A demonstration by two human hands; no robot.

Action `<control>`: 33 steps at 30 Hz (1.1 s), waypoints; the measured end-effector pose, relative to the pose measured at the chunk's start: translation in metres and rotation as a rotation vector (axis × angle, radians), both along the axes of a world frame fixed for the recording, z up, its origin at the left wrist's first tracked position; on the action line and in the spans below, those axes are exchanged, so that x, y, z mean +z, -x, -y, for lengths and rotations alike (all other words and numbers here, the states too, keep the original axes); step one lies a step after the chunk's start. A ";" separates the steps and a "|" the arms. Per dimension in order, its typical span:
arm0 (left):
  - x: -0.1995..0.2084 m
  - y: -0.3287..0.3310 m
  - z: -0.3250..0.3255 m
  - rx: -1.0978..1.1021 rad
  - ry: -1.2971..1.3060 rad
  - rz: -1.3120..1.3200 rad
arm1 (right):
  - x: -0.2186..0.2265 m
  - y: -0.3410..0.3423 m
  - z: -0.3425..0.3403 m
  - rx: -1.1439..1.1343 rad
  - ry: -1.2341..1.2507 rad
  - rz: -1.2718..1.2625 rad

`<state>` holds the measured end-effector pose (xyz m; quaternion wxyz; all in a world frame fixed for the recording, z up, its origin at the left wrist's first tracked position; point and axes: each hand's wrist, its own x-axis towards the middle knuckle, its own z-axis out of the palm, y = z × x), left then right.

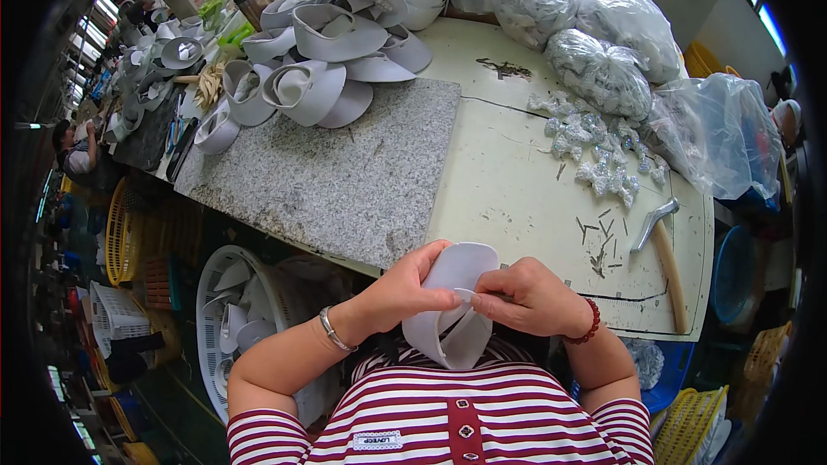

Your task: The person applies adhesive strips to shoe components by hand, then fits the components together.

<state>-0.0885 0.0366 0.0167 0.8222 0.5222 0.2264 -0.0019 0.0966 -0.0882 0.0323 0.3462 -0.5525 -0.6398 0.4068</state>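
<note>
Held piece: a pale grey visor-shaped piece (454, 310), curved and folded on itself, smooth, with a broad rounded brim at the top and a looped band below; it sits close to the person's chest, just off the near edge of the table (508, 181).
Left hand (405, 288): clenched on the left side of the piece, fingertips pinching at its middle; one metal bracelet on the wrist.
Right hand (527, 297): grasping the right side of the piece, fingertips meeting the left hand's at the same spot; one red bead bracelet on the wrist.
Slab: one speckled grey stone slab (336, 172) lies on the table, just beyond the hands.
Pile: a heap of like grey pieces (332, 43) at the slab's far end, too overlapped to count exactly, more than ten.
Hammer: one, with metal head and wooden handle (663, 250), on the table right of the hands.
Small parts: a loose scatter of pale fittings (594, 151), too many to count.
Bags: at least four clear bags (603, 69), far right.
Basket: one white basket (233, 301) of more pieces below the table, left.
</note>
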 end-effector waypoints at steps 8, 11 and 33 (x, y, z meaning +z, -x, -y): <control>-0.005 -0.002 0.006 0.089 -0.011 -0.047 | 0.008 0.007 -0.002 -0.037 -0.043 0.176; -0.006 0.000 0.008 0.133 -0.071 -0.028 | 0.008 0.009 0.000 -0.065 -0.045 0.258; 0.029 0.080 0.015 0.593 -0.748 0.140 | -0.019 0.014 0.007 -0.494 -0.128 0.208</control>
